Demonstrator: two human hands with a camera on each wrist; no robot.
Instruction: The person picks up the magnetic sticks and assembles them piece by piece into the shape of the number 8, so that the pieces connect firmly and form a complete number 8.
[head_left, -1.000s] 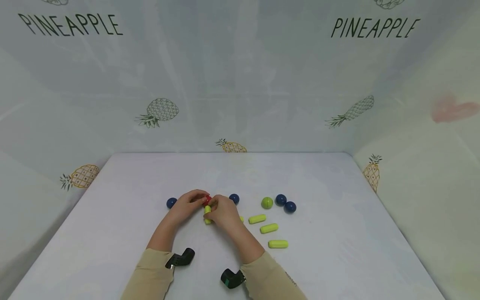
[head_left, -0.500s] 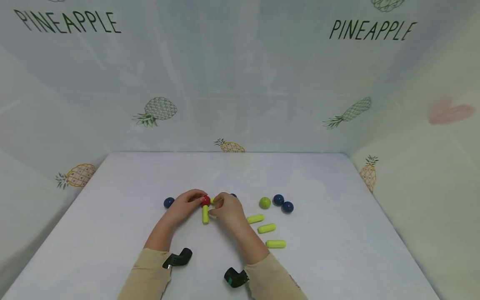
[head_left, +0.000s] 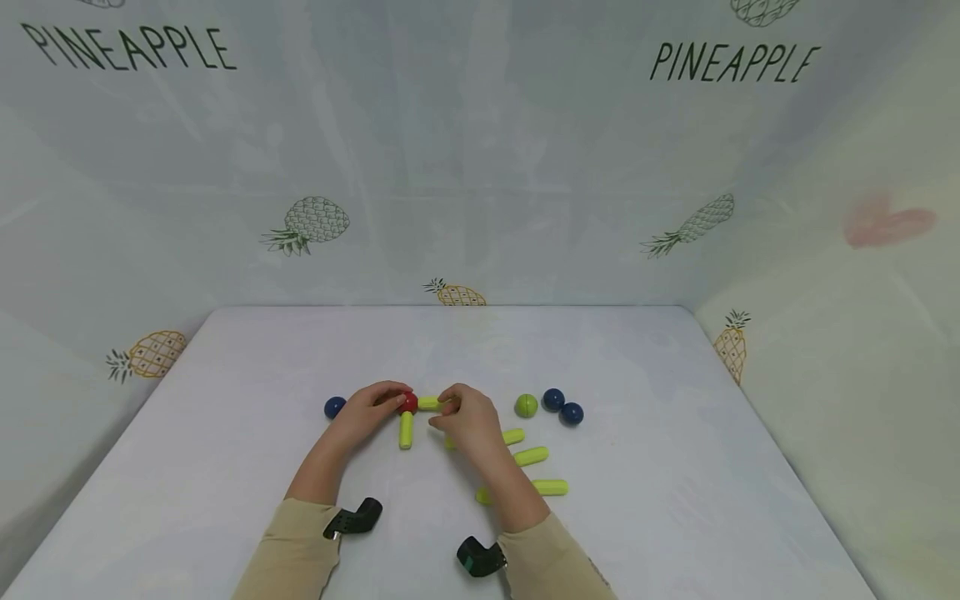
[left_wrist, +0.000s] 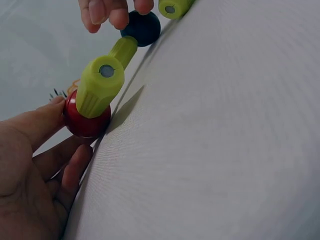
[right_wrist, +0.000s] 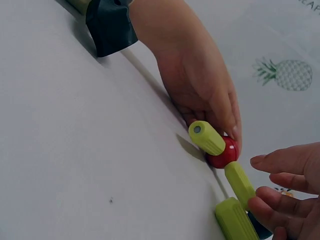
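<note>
My left hand pinches a glossy red ball between thumb and fingers. From that ball a yellow-green rod points toward me, a grey disc in its free end. A second yellow-green rod runs rightward from the ball. At its far end, in the left wrist view, sits a dark blue ball, which my right hand hides from the head view. The right hand is beside that end, thumb and fingers apart. Its fingertips are close to the rod and blue ball; whether they touch is unclear.
One blue ball lies left of my left hand. To the right are a green ball and two blue balls, one nearer and one farther. Several loose yellow-green rods, such as this one, lie around my right forearm.
My right hand has drawn off to the right from the rods at the red ball, uncovering both of them. The left hand keeps its hold on the red ball.
</note>
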